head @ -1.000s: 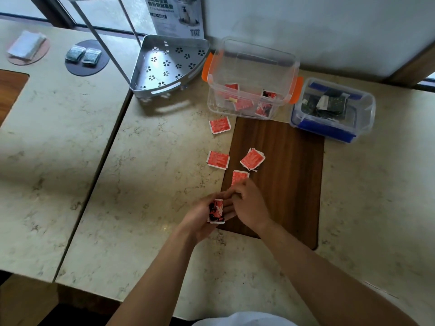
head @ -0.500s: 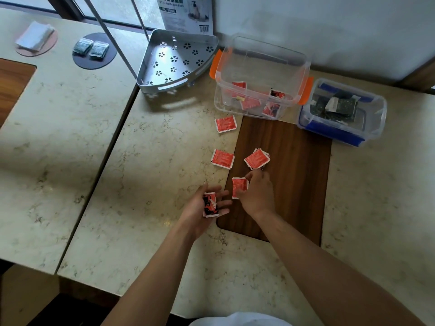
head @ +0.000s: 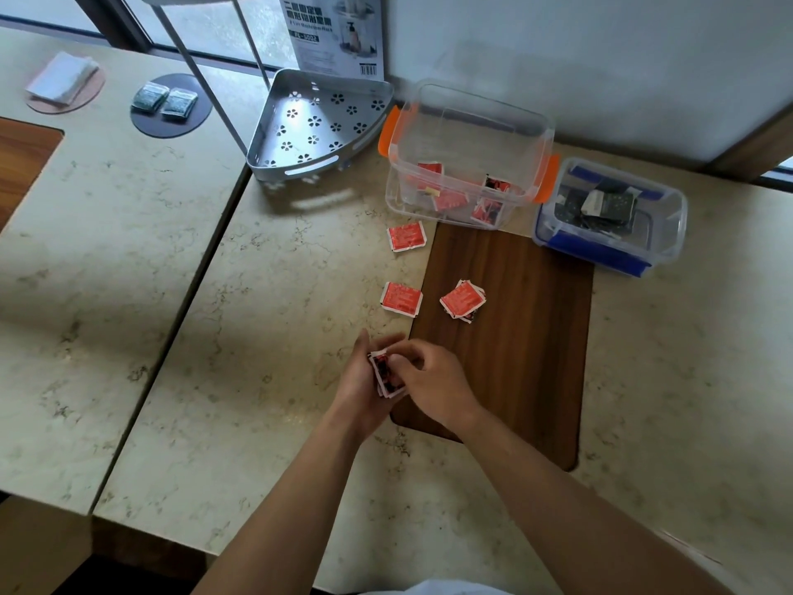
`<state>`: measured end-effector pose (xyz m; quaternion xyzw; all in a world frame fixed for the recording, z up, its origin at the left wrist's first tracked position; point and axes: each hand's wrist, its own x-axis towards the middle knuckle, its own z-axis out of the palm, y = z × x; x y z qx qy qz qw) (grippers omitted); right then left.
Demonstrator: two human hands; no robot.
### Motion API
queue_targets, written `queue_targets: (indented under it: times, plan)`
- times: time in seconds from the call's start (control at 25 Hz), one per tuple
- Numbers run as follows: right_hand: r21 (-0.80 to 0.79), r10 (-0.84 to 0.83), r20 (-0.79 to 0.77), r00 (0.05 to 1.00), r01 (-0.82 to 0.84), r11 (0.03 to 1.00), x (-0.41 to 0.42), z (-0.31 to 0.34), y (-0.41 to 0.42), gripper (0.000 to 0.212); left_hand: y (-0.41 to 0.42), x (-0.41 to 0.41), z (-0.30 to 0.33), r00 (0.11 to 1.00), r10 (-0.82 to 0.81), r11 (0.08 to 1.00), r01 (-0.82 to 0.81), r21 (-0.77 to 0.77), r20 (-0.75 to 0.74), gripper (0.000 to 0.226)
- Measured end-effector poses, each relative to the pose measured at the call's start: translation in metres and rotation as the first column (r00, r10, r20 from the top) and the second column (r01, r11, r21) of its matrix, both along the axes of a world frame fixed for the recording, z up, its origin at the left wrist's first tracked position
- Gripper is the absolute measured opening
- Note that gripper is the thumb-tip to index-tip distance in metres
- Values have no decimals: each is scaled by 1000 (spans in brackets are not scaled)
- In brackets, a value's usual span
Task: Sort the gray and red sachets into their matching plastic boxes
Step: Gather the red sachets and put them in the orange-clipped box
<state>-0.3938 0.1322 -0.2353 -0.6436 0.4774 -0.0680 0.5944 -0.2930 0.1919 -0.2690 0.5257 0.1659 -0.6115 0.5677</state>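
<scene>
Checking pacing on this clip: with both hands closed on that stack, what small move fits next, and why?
Probably reach the right hand to the small pile of red sachets on the wooden board: it lies loose nearest the stack of red sachets held against the left hand.

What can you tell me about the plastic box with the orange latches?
The box with orange latches is a clear plastic tub, lidless and upright, with an orange clip on each end. It stands on the marble counter at the wooden board's far edge, left of the blue-trimmed box. Several red sachets lie inside. No hand touches it.
</scene>
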Motion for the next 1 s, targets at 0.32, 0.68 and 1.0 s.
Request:
queue_targets:
  times: [0.32, 0.68, 1.0]
  plan:
    - [-389, 7, -308, 951, -133, 912, 33, -24, -68, 33, -2, 23, 3, 999, 41, 999, -41, -7, -13, 68]
    - [-357, -24, -227, 974, -60, 932, 45, -39, -65, 19, -1, 39, -2, 995, 40, 999, -43, 29, 88, 75]
    - [-30, 15, 289, 957, -7, 1000, 8, -18, -32, 29, -1, 39, -2, 999, -31, 999, 31, 31, -15, 77]
